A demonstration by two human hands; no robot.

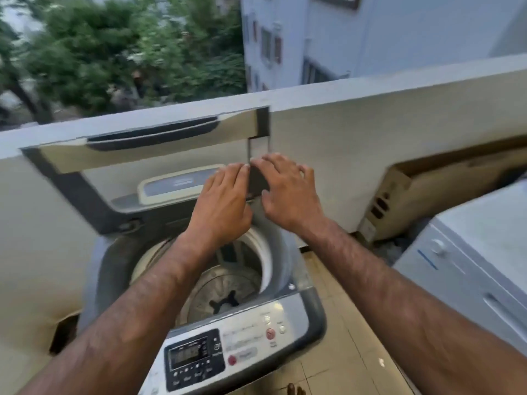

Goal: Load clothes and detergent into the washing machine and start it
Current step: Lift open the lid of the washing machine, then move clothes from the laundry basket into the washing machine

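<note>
Trees fill the upper left of the frame, beyond the balcony wall that crosses the picture.

Washer, lower centre: I log a top-loader with its lid raised and standing against the wall. Drum open at centre; I see no clothes inside it. Control panel at the lower edge, with a dark display on its left part and round buttons on its right.

Left hand, centre: my fingers are extended, flat and close together, fingertips touching the lid's right edge. Not wrapped around anything I can make out.

Right hand, just right of centre: fingers spread and laid over the same dark lid edge, thumb below. Whether it pinches the edge or only rests on it I cannot tell through the blur.

Cardboard, right of centre, leans at the wall.

Second white appliance, right edge.

Building, upper right.
</note>
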